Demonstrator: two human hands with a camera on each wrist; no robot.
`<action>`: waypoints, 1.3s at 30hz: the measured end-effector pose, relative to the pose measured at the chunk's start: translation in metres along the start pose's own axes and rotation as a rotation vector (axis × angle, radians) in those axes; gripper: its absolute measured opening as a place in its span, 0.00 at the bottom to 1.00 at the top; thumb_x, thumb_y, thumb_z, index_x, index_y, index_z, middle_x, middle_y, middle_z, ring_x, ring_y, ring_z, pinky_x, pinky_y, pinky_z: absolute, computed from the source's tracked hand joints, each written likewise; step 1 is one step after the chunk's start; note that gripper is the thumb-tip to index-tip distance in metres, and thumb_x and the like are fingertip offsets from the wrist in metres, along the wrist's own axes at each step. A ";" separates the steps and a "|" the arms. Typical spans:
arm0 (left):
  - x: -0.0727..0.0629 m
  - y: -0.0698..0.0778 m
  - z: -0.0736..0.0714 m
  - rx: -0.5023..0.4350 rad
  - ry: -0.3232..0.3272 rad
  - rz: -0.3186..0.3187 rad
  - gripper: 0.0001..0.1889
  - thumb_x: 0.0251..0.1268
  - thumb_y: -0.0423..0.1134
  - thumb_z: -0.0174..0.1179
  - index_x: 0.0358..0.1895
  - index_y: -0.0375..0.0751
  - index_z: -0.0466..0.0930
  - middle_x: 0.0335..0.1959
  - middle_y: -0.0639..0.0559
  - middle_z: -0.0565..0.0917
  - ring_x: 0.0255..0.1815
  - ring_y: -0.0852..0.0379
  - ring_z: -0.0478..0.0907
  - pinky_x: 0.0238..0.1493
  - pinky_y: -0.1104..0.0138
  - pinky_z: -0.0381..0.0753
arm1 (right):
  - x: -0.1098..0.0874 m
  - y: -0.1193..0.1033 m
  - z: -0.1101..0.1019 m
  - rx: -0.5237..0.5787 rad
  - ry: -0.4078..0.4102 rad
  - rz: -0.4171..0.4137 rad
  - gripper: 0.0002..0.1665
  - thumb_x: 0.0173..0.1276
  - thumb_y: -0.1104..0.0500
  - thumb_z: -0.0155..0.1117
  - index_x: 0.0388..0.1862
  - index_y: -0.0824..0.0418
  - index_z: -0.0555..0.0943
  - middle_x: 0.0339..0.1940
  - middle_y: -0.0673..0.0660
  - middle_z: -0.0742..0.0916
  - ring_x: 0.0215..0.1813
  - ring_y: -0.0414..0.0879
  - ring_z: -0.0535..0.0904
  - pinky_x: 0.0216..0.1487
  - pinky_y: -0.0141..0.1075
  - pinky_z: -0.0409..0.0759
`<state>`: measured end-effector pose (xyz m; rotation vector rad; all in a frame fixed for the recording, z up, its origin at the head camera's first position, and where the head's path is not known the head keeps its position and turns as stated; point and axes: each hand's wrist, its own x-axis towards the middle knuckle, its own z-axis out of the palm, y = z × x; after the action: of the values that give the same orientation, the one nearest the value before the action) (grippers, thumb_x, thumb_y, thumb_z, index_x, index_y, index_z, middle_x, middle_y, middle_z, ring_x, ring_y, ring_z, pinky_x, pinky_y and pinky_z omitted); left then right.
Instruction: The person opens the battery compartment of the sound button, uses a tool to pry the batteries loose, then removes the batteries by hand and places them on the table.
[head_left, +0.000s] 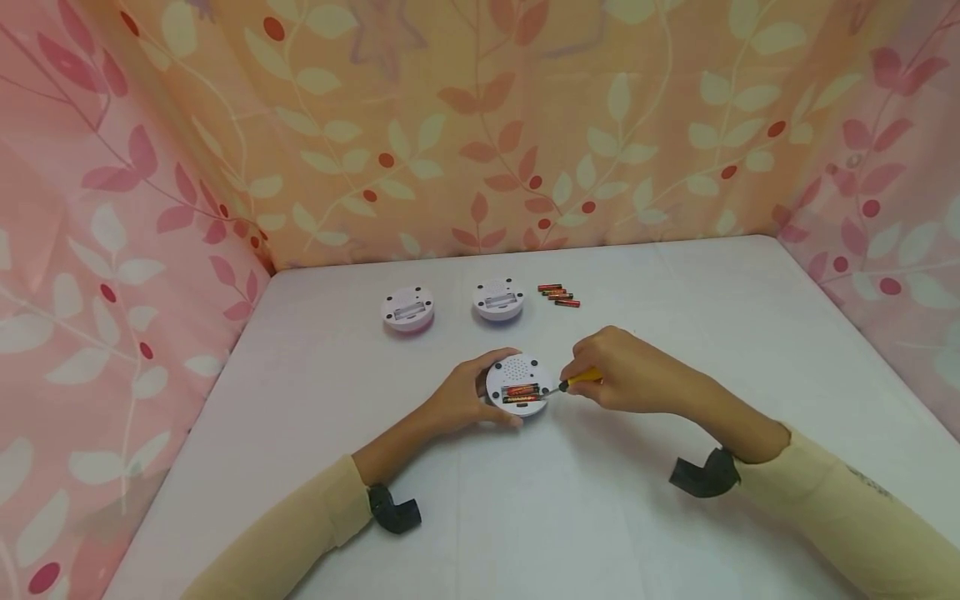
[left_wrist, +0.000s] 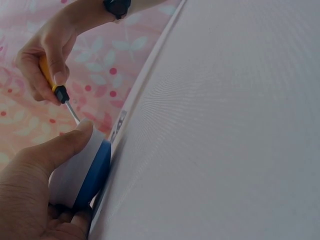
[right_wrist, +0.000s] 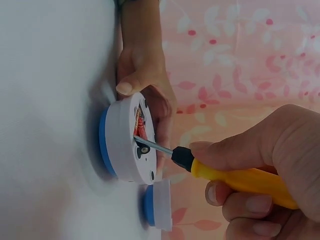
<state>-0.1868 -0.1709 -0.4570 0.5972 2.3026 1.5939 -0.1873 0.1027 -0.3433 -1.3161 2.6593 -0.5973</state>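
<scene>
My left hand [head_left: 459, 398] grips a round white device [head_left: 516, 364] with a blue underside, its thumb and fingers round the rim. The device lies battery side up on the table, its compartment uncovered. Two red-and-black batteries [head_left: 521, 390] are in that compartment; one looks tilted in the right wrist view. In my right hand [head_left: 630, 371] is a screwdriver [right_wrist: 240, 183] with a yellow handle and black collar. Its metal shaft [right_wrist: 157, 146] reaches into the compartment, with the tip at the end of a battery.
Two similar round devices, one on the left [head_left: 408, 298] and one on the right [head_left: 501, 292], stand farther back with bare battery compartments. Several loose batteries [head_left: 557, 293] lie beside them. A white cloth [head_left: 480, 517] covers the table, and floral curtains [head_left: 480, 125] hang round its back and sides.
</scene>
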 end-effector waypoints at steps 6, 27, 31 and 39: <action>0.000 0.001 0.000 0.017 0.000 -0.001 0.52 0.43 0.42 0.84 0.77 0.53 0.65 0.71 0.60 0.72 0.71 0.61 0.70 0.70 0.68 0.69 | -0.001 0.001 0.000 0.005 0.000 0.016 0.09 0.62 0.62 0.76 0.41 0.56 0.92 0.26 0.41 0.85 0.26 0.35 0.72 0.40 0.40 0.74; 0.000 0.002 -0.001 -0.008 -0.007 0.018 0.52 0.42 0.39 0.84 0.76 0.53 0.66 0.71 0.58 0.72 0.68 0.60 0.72 0.68 0.68 0.72 | 0.004 0.001 -0.002 0.020 -0.013 -0.001 0.09 0.62 0.61 0.75 0.42 0.58 0.92 0.26 0.41 0.85 0.28 0.36 0.73 0.41 0.40 0.75; 0.000 0.001 -0.001 -0.017 -0.009 0.010 0.52 0.42 0.38 0.84 0.76 0.53 0.66 0.70 0.59 0.72 0.67 0.61 0.73 0.67 0.69 0.72 | 0.007 0.001 -0.003 0.019 -0.019 -0.021 0.09 0.61 0.62 0.76 0.41 0.58 0.92 0.24 0.42 0.83 0.29 0.37 0.74 0.41 0.39 0.76; 0.000 0.000 -0.001 -0.009 -0.011 0.014 0.52 0.43 0.40 0.84 0.76 0.52 0.65 0.72 0.59 0.71 0.69 0.62 0.71 0.68 0.69 0.71 | 0.011 0.000 -0.005 0.043 -0.054 -0.007 0.08 0.62 0.63 0.75 0.41 0.59 0.92 0.25 0.42 0.84 0.32 0.38 0.75 0.39 0.38 0.77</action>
<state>-0.1872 -0.1721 -0.4566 0.6202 2.2867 1.6022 -0.1957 0.0957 -0.3380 -1.3110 2.5852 -0.6072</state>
